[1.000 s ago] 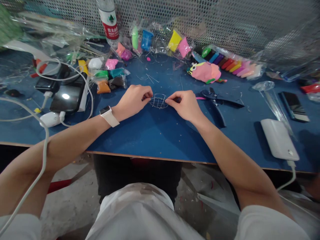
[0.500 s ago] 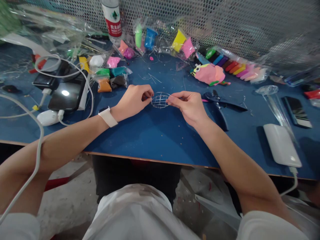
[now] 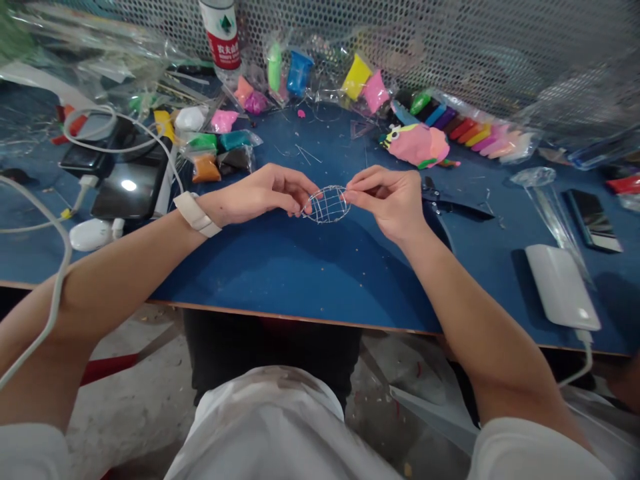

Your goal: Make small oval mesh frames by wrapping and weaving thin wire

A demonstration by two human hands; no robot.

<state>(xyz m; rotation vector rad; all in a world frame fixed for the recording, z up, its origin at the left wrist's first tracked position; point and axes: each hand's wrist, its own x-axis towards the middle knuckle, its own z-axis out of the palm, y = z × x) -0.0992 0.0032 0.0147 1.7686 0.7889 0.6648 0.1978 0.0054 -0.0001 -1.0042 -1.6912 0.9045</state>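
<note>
Silver wire net (image 3: 328,204), in the head view, is between the fingertips: the left hand (image 3: 265,193) pinches it at nine o'clock, the right hand (image 3: 397,200) pinches it at two o'clock, over the blue table (image 3: 290,273)

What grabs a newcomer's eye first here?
Probably the small wire frame near the middle of the view, pinched between the left hand and right hand above the blue table. Next, the pink toy with its bulging eye, lying beyond the right hand. Then the bottle with a red-and-white label, upright at the back, left of centre.
</note>
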